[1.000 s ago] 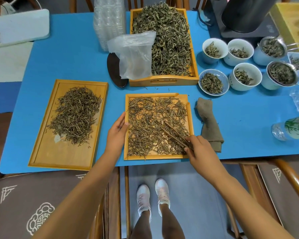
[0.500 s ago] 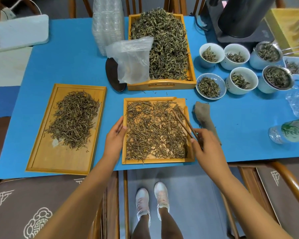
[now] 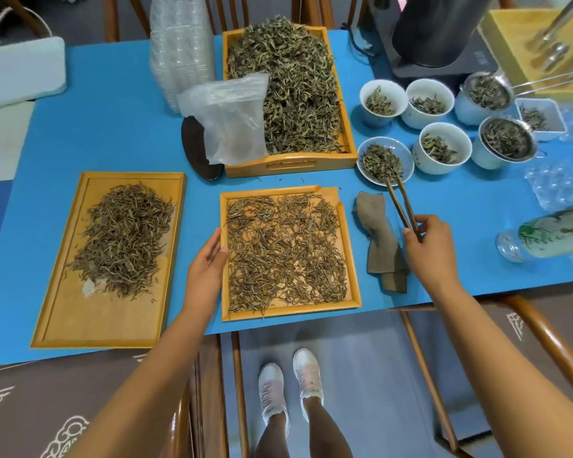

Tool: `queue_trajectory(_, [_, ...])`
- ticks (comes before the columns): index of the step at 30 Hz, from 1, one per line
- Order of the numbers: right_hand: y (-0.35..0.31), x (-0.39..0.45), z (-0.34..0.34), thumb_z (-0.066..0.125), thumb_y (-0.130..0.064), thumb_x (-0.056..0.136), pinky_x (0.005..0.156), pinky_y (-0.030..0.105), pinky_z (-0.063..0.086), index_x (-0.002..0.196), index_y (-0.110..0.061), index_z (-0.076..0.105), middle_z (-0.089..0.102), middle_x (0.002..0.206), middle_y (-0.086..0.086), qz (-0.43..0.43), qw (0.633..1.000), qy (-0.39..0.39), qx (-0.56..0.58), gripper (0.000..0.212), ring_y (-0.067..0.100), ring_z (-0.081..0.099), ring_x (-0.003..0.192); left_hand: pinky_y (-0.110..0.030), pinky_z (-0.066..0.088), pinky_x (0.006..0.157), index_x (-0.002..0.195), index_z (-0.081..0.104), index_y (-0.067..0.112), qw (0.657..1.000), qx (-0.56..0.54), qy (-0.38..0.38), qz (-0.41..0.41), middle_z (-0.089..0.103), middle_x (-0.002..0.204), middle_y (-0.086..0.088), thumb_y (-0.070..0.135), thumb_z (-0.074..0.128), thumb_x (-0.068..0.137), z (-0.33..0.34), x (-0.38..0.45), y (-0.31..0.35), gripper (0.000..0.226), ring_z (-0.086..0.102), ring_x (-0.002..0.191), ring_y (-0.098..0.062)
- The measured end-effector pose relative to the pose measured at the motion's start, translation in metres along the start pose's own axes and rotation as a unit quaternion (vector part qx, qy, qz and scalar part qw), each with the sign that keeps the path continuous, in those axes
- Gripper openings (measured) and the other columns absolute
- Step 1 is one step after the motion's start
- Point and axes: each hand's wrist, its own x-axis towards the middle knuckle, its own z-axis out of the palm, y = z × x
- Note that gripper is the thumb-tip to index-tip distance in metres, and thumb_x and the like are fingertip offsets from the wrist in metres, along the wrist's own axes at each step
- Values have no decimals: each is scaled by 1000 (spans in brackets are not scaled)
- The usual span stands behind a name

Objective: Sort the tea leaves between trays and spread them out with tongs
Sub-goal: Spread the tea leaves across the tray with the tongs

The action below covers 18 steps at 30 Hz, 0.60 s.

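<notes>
A small wooden tray [image 3: 350,259] in front of me holds a thin, even layer of tea leaves [image 3: 285,249]. My left hand [image 3: 209,262] rests against its left rim. My right hand [image 3: 430,246] grips brown wooden tongs [image 3: 402,206], held to the right of the tray over a folded grey cloth [image 3: 381,246]. The tong tips reach the near edge of a shallow blue dish of tea [image 3: 384,161]. A long wooden tray [image 3: 80,312] at the left carries a heap of leaves [image 3: 123,239]. A deep tray [image 3: 291,163] behind is piled with greener leaves.
White cups of tea leaves [image 3: 444,147] and strainers stand at the back right on the blue table [image 3: 113,110]. A plastic bag [image 3: 232,117] leans on the deep tray beside a dark dish [image 3: 196,150]. A glass bottle [image 3: 549,236] lies at the right. A black kettle [image 3: 440,28] stands behind.
My right hand has lifted the tongs off the small tray and swung them right and away, over the cloth toward the blue dish. My left hand has stayed at the tray's left rim.
</notes>
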Motion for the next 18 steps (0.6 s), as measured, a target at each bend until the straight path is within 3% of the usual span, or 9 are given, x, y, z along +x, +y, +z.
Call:
queue_trajectory(7, [9,9,8,51,-10,91,90,47,41,116,3,50,51,116,26,34,999,-5,-6,29,39,50,105,-30,32,107,139,42,23,1000,3,3,4,45,142,5,14,48,96,4,-3,6,44,43,128,-11])
queue_trajectory(18, [24,6,17,55,-11,89,90,43,39,115,1,51,53,116,25,57,998,-22,-35,30,40,48,109,-36,29,112,140,41,21,1000,-2,3,-3,42,145,2,12,46,97,6,-6,10,45,40,132,-14])
